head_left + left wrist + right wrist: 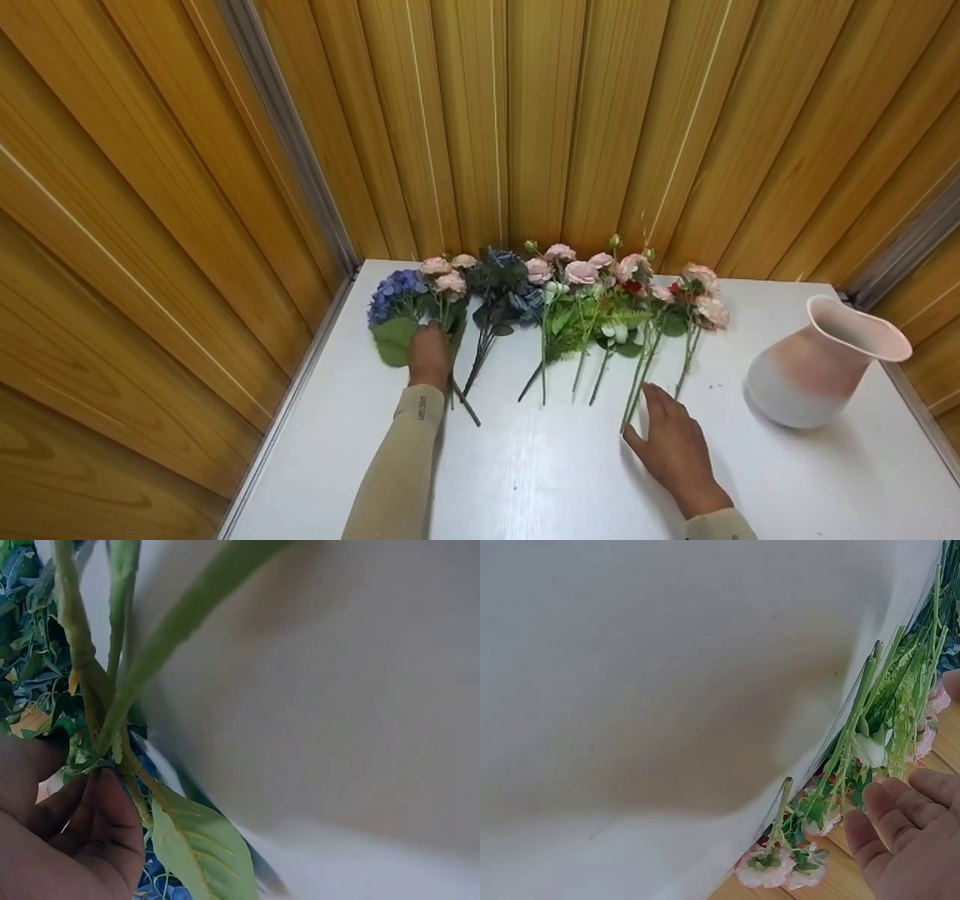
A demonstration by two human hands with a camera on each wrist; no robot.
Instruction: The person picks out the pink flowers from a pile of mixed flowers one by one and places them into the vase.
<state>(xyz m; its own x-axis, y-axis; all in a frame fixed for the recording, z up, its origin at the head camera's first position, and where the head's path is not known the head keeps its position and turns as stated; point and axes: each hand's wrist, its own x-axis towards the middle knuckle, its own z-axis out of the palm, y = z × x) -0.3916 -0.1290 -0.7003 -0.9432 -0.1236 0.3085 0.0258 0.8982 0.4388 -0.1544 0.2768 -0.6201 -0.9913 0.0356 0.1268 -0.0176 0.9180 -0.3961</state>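
Beyond the fingertips of both hands: wood-panelled wall (540, 127), filling the background. Under the fingers: white table (555, 480), reaching back to the wall. Along its far part, from the L fingers across to ahead of the R fingers: row of flowers (581, 274), w/ heads toward the wall & stems toward the person. To R of the R fingers, standing well apart: pink-and-white vase (810, 382), w/ flared rim.

At L end of the row: L hand (429, 356), w/ thumb & fingers curled narrow round the stem of blue flower (394, 292), its head lying just ahead & to L of the fingertips. Nr the R-side stem ends: R hand (675, 439), w/ fingers relaxed & apart, thumb out wide, holding nothing. Just to R of the L fingertips: pale pink flowers (451, 283). To L of the L fingers: broad green leaf (392, 341). Smallest, just beside R thumb & index: thin green stems (637, 390); can't tell if touched.

Step in hand, prob.: taking hold of the blue flower, not yet lifted. Next move seems to call for a firm pinch & a straight lift, w/o snagging the pink neighbours.
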